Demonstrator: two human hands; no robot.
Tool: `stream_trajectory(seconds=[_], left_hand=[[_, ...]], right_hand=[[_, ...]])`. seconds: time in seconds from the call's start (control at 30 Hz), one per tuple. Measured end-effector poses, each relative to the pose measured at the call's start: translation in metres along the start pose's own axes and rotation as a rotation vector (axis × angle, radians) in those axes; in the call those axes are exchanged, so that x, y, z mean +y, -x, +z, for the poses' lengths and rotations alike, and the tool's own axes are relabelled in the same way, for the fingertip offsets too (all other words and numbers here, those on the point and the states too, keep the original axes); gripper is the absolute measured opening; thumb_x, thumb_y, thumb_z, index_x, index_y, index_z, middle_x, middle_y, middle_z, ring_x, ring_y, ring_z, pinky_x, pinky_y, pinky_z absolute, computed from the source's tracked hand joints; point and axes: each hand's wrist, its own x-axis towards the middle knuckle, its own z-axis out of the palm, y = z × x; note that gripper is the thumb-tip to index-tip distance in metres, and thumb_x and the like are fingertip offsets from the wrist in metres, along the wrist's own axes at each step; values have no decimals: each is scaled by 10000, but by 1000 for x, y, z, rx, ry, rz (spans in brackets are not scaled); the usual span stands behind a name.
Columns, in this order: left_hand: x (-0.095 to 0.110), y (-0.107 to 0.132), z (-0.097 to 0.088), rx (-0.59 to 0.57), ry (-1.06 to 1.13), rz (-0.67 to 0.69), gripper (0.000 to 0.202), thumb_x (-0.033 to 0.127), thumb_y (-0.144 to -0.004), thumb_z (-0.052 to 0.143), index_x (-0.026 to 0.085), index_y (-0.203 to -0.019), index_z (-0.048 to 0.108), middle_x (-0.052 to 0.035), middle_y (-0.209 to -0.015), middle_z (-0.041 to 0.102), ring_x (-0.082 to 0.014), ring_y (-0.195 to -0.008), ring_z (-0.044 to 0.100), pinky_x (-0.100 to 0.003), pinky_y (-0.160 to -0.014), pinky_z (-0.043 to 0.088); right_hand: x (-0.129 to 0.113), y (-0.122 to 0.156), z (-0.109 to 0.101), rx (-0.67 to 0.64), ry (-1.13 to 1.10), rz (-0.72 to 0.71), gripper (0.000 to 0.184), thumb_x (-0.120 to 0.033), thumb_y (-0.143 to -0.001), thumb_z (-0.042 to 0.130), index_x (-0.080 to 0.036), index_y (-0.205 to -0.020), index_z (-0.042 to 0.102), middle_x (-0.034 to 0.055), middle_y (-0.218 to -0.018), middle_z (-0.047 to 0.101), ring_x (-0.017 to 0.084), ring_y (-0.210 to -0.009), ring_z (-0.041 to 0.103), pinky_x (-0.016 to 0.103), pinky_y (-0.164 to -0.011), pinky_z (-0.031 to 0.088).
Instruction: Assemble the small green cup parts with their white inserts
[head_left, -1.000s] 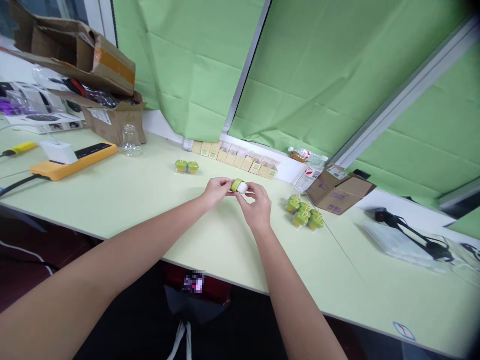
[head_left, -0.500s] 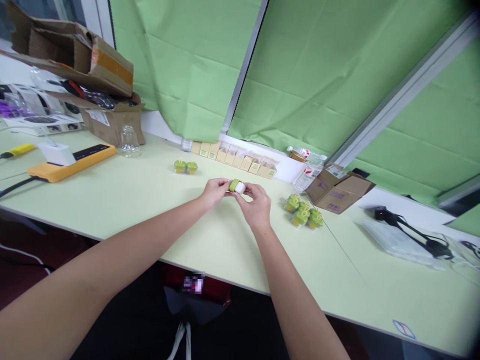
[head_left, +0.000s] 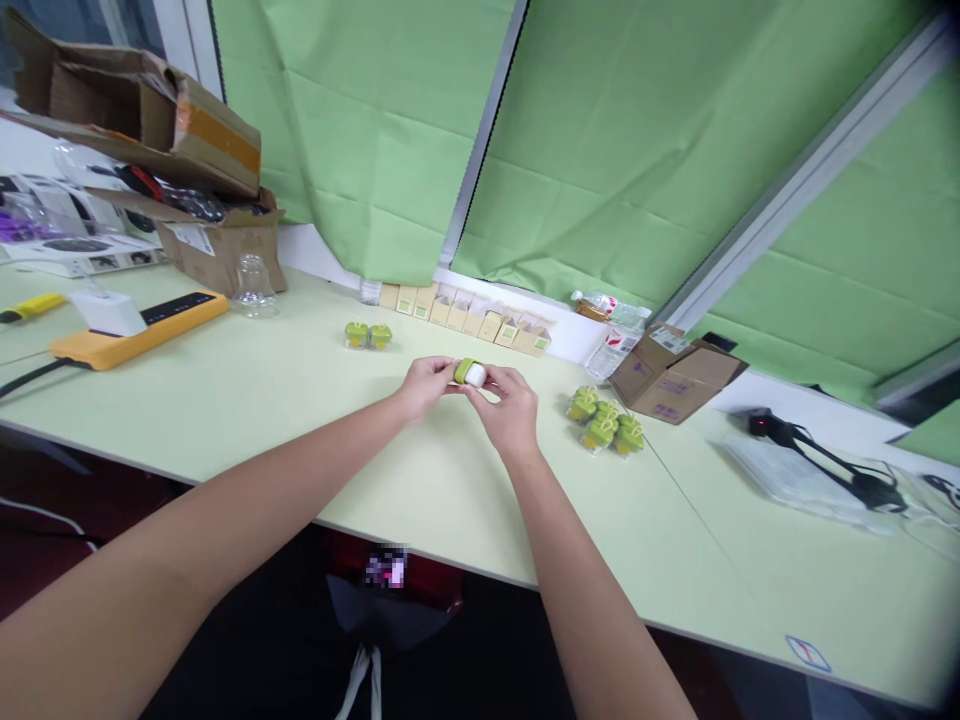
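Observation:
Above the middle of the table (head_left: 420, 460), both hands hold a small rounded white case with a green cover (head_left: 470, 372). My left hand (head_left: 426, 386) pinches its green side. From the right, the fingers of my right hand (head_left: 511, 405) close on the white end. Parts of the case are hidden behind the fingertips. Two small clear containers with green tops (head_left: 368, 336) stand beyond my left hand. To the right of my right hand, several more green-topped containers (head_left: 602, 428) sit in a cluster.
A row of small beige boxes (head_left: 465, 315) lines the back wall. Cardboard boxes (head_left: 221, 245), a clear plastic jar (head_left: 255, 285) and an orange power strip (head_left: 142, 328) occupy the left. At right are plastic bottles (head_left: 611, 350), an open carton (head_left: 675, 380) and a black strap-like device (head_left: 825, 465).
The view has shifted slightly. Both hands keep their hold on the case, which shows almost the same pose, its white end turned very slightly.

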Motion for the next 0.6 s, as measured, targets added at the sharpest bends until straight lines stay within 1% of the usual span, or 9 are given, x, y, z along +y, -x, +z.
stream_trajectory(seconds=[0.1, 0.2, 0.37, 0.5, 0.6], left_hand=[[0, -1, -2, -27, 17, -11, 321, 400, -713, 792, 107, -811, 703, -79, -893, 704, -173, -831, 655, -405, -885, 556], [-2, -4, -5, -59, 44, -41, 309, 377, -712, 801, 112, -845, 715, -91, -937, 706, -176, -867, 658, -395, -903, 544], [-4, -7, -8, -108, 85, -61, 296, 354, -714, 804, 124, -882, 723, -97, -982, 709, -173, -901, 657, -381, -924, 530], [-2, -6, -7, -117, 100, -84, 282, 337, -707, 809, 129, -878, 727, -87, -966, 711, -160, -888, 652, -361, -929, 525], [1, -5, -7, -109, 103, -77, 284, 333, -702, 811, 130, -883, 730, -94, -980, 712, -174, -909, 652, -359, -918, 528]], right_hand=[[-2, 1, 1, 13, 27, -16, 300, -332, -792, 712, -255, -1082, 702, 60, -1023, 665, 204, -875, 667, 388, -886, 591], [-4, 3, 4, 43, 61, -45, 314, -318, -818, 684, -262, -1127, 690, 65, -1086, 682, 213, -907, 667, 405, -919, 566], [-3, 4, 9, 86, 91, -51, 335, -323, -827, 668, -267, -1157, 691, 69, -1167, 689, 240, -1006, 668, 439, -985, 528], [-3, 4, 9, 110, 79, -55, 350, -344, -822, 680, -253, -1160, 694, 83, -1183, 685, 248, -1069, 651, 440, -1012, 514], [-6, 4, 8, 100, 34, -72, 386, -366, -814, 691, -244, -1180, 676, 90, -1191, 673, 238, -1056, 643, 433, -1002, 523]])
